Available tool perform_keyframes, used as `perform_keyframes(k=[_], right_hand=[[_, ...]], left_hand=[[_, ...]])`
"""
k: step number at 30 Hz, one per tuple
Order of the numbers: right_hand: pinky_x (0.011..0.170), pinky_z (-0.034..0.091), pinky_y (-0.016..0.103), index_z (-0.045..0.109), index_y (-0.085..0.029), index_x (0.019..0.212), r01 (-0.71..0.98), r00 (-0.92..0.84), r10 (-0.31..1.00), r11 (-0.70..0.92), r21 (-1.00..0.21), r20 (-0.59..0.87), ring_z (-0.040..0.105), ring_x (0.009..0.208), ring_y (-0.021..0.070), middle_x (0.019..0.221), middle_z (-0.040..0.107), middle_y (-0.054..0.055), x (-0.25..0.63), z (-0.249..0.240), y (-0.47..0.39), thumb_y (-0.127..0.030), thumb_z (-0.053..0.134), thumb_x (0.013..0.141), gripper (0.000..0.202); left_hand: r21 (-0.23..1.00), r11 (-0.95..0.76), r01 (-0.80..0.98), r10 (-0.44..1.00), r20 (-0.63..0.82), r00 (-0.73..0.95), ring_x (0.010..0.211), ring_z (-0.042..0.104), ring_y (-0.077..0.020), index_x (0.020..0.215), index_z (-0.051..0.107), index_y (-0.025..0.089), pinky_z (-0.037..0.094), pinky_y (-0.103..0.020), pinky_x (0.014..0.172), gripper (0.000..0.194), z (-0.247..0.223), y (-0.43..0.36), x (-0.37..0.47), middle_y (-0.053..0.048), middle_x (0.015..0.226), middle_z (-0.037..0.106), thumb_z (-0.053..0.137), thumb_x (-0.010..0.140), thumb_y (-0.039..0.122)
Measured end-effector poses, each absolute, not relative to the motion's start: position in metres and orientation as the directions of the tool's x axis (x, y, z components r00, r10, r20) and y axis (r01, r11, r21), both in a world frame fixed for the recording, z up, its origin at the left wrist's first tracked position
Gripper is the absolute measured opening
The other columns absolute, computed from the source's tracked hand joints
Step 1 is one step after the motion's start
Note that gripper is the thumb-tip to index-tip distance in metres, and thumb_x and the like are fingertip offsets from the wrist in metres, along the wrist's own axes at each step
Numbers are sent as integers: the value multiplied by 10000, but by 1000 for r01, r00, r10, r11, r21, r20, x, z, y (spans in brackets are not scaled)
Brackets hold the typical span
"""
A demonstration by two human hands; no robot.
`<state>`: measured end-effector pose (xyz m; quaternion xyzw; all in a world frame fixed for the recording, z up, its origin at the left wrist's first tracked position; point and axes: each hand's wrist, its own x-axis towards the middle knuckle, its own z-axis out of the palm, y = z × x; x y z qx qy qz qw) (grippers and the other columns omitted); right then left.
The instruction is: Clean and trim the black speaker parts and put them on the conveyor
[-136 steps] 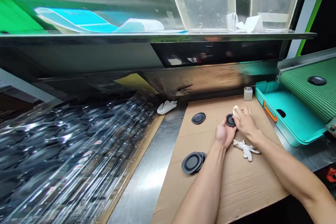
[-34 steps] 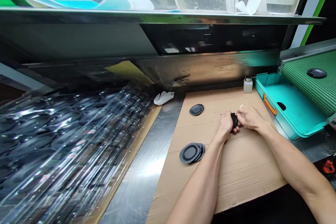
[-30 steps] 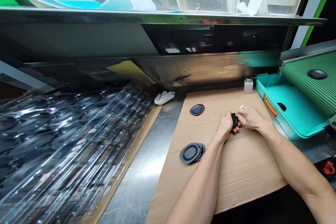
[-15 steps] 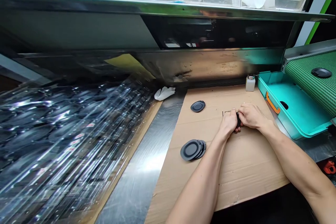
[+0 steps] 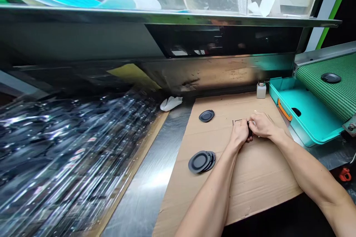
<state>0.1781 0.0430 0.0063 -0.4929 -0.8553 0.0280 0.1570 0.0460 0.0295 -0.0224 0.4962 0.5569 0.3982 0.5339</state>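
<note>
Over the cardboard sheet [image 5: 261, 177], my left hand [image 5: 240, 132] and my right hand [image 5: 260, 124] meet, both closed around one black disc [image 5: 250, 129]. Only a narrow dark strip of that disc shows between the fingers; the rest is hidden. To the left of my left forearm lies a fanned stack of several black discs [image 5: 199, 162], round with a raised ring. Farther back on the cardboard is another black disc [image 5: 206, 116], lying alone.
Clear plastic trays [image 5: 83, 155] with dark parts fill the left side. At right, a green conveyor belt [image 5: 333, 66] carries one disc above a turquoise bin [image 5: 311, 118]. A small white bottle [image 5: 261, 90] stands at the back, below a metal shelf edge [image 5: 194, 19].
The camera view has shifted slightly, so everything appears a little lower and to the left. Both hands stay together on the disc, which shows less between the fingers now.
</note>
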Motion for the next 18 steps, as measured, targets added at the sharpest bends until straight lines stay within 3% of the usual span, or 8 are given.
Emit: perform_keyframes(k=[8,11,15,18], right_hand=[[734,381,270,679,-187,822,840,-433,868,486,-240,244,611,834,189,891,701,76,176,8,42,-205,492,899,203],[722,375,270,685,-187,818,849,-407,882,461,-260,236,611,810,188,870,705,77,177,7,42,-211,495,890,205],[677,359,267,699,-200,826,863,-337,917,391,-319,211,618,770,178,871,723,66,179,5,45,-239,511,883,200],[686,368,247,699,-203,826,851,-231,939,322,-414,255,633,790,165,859,732,45,184,7,48,-245,514,885,199]], left_hand=[[976,146,164,988,-152,23,306,492,-170,506,544,200,379,-265,342,572,-26,28,47,-67,373,534,274,965,408],[978,170,125,984,-175,29,307,493,-167,557,582,181,361,-255,324,552,-26,29,49,-70,393,548,292,972,402],[930,330,-159,944,-328,41,327,509,-156,747,633,126,354,-229,306,454,-20,34,44,-72,471,592,336,980,377],[712,509,-483,853,-492,173,377,529,-121,864,618,72,383,-181,324,451,-10,40,32,-108,572,630,267,997,323]])
